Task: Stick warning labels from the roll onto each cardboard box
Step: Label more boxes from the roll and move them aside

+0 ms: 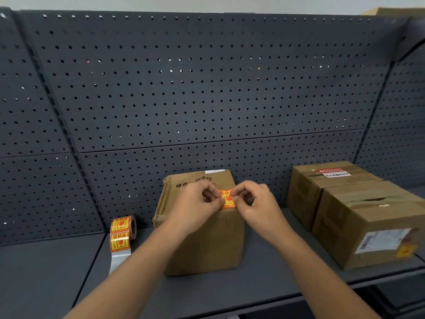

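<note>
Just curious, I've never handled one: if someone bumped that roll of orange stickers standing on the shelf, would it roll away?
Probably a little: the label roll stands on its round edge. Its unwound strip trails forward on the shelf and might slow it. That strip looks thin and likely floppy.

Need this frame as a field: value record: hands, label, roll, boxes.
left hand: pinches the left edge of the label
right hand: pinches the label's right edge
label: orange, at the top front edge of the middle box; stuck or not, cannot tell
roll: upright on the shelf, left of the middle box, strip trailing forward
right boxes: rear box and front box, close together; front box bears a blurred yellow sticker
</note>
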`<act>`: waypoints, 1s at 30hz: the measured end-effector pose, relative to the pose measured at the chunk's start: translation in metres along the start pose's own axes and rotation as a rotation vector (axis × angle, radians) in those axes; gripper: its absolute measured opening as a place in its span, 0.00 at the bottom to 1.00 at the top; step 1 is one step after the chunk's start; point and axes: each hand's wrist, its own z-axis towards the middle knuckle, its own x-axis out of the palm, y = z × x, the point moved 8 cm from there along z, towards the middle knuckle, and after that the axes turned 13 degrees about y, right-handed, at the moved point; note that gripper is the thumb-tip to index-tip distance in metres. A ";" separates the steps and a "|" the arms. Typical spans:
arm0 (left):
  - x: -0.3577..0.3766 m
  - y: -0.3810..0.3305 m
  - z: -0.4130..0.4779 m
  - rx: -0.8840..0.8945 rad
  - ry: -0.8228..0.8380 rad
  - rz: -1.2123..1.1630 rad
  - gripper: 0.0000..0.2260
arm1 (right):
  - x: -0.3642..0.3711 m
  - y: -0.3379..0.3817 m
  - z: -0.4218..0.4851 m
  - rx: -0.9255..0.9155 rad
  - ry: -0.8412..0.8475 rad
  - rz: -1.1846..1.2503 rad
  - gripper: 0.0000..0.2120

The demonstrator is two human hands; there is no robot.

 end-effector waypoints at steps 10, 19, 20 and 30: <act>0.002 0.000 -0.002 0.010 -0.002 0.001 0.05 | 0.000 0.004 -0.003 -0.002 -0.036 -0.128 0.06; 0.004 0.004 -0.001 -0.005 0.042 0.002 0.04 | 0.002 -0.002 -0.002 0.054 -0.023 -0.151 0.05; 0.004 0.005 -0.001 -0.006 0.046 0.002 0.04 | 0.002 -0.001 -0.002 0.060 -0.025 -0.156 0.05; 0.009 0.008 -0.001 -0.002 0.064 0.080 0.01 | 0.001 -0.004 -0.005 0.153 -0.029 -0.148 0.05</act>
